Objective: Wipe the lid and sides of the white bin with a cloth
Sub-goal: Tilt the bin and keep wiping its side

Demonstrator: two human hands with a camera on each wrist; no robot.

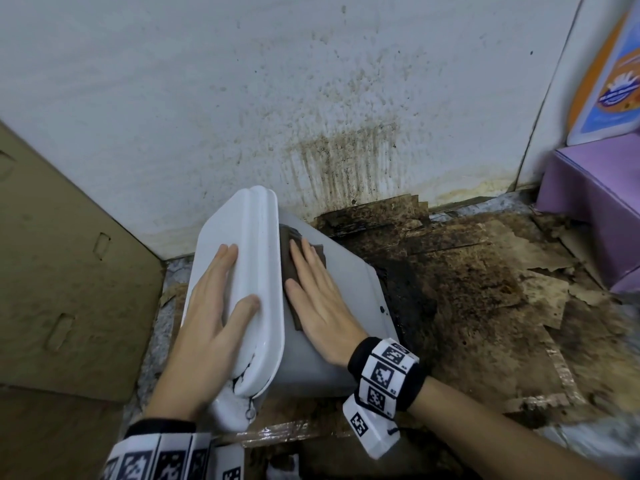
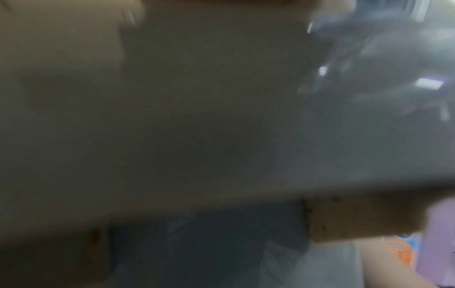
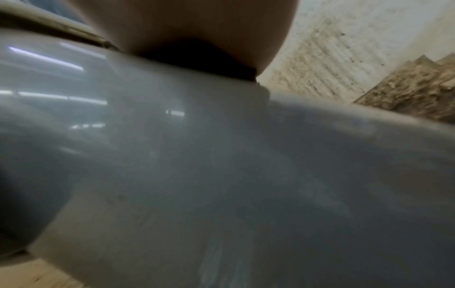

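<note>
The white bin [image 1: 349, 282] lies tipped on its side on the floor, its lid [image 1: 258, 237] facing left and one flat side facing up. My left hand [image 1: 221, 299] lies flat on the lid, fingers straight, thumb over the lid's rim. My right hand [image 1: 318, 299] presses a dark brown cloth [image 1: 289, 244] flat against the bin's upturned side, just right of the lid edge. The right wrist view shows the palm's underside over the bin's grey-white wall [image 3: 221, 165]. The left wrist view is a blur of pale plastic [image 2: 197, 117].
A stained white wall [image 1: 242, 98] stands behind the bin. Dirty, torn cardboard [image 1: 485, 289] covers the floor to the right. A brown cardboard box [image 1: 69, 254] stands at left, a purple box [image 1: 595, 202] at far right.
</note>
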